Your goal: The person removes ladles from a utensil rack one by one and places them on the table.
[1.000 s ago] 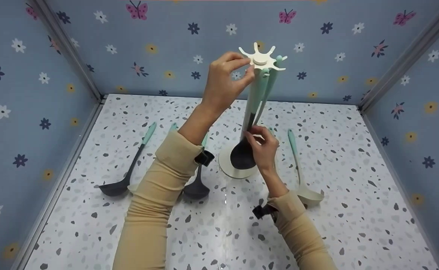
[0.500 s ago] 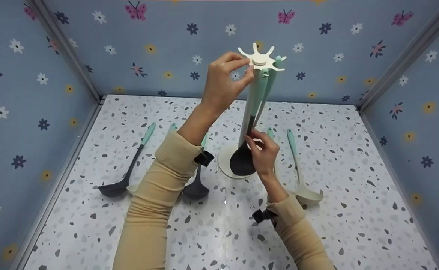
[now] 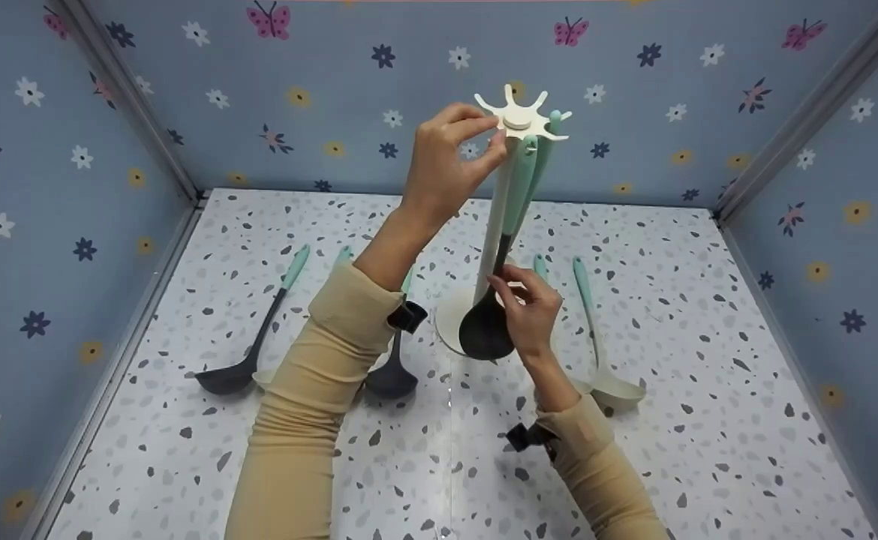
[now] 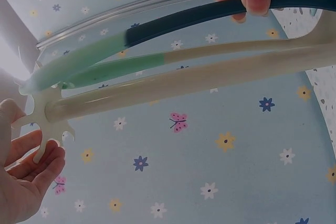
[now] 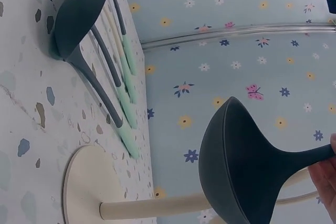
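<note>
Pinching one prong of the cream star-shaped hanger top [image 3: 521, 120], left hand [image 3: 446, 169] sits at about 9 o'clock of the hub, thumb and forefinger closed on the prong tip; left wrist view shows fingertips [image 4: 50, 158] under that prong

Right hand [image 3: 530, 304] grips the dark neck of the hanging black ladle [image 3: 486, 330], thumb and fingers curled round it just above the bowl. Ladle hangs from the hanger top by its mint handle end, shaft running down along the cream stand pole [image 3: 493, 217], bowl hovering above the round cream stand base [image 3: 448, 319] at roughly 6 o'clock of it. Right wrist view: ladle bowl [image 5: 247, 166] clear of the base [image 5: 86, 184], not touching it. A second mint handle [image 3: 545, 154] hangs from the top at 3 o'clock of the first; its lower end is hidden behind the pole and hand

On the terrazzo table [image 3: 709, 420]:
- black ladle [image 3: 240, 360] at 9 o'clock of the stand, well apart, handle pointing to 1 o'clock
- second black ladle [image 3: 392, 379] just beside the left sleeve [image 3: 311, 405], partly covered by it
- cream ladle with mint handle [image 3: 610, 382] at 4 o'clock of the stand, just beside the right wrist
- another mint handle tip [image 3: 539, 264] peeks out above the right hand, rest hidden
</note>
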A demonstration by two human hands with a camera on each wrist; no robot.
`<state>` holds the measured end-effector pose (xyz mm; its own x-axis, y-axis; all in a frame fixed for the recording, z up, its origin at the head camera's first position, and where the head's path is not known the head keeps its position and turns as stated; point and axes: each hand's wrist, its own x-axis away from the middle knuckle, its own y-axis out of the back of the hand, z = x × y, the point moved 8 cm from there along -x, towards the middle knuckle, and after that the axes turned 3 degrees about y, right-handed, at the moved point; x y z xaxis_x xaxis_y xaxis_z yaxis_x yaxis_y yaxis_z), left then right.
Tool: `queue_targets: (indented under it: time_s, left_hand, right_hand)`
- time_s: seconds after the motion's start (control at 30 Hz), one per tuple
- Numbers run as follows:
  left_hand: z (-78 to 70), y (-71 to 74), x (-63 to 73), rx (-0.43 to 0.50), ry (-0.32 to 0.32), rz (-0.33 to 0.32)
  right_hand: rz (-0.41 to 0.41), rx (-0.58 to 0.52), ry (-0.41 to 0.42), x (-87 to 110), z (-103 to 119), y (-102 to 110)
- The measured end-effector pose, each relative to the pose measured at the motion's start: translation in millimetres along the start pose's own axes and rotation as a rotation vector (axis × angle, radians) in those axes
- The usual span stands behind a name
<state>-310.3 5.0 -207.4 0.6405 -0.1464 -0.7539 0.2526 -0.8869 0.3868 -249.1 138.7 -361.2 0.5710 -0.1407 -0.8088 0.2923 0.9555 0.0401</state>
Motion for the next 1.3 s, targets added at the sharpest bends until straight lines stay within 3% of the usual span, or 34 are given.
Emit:
queue_targets:
  time_s: [0.53, 0.83, 0.93, 1.3]
  left_hand:
    - [1.3, 0.4, 0.4, 0.018, 0.007, 0.006]
    - [1.0, -0.3, 0.0, 0.018, 0.006, 0.001]
    - [0.9, -0.1, 0.1, 0.016, 0.005, -0.002]
    - [0.5, -0.5, 0.0, 0.013, 0.01, 0.012]
  right_hand:
    - [0.002, -0.016, 0.011, -0.9, 13.6, 7.1]
    - [-0.002, -0.019, -0.007, 1.9, 11.0, 26.1]
    - [0.01, 0.02, -0.041, 0.1, 15.2, 34.7]
    - [0.063, 0.237, -0.143, -2.2, -3.3, 72.0]
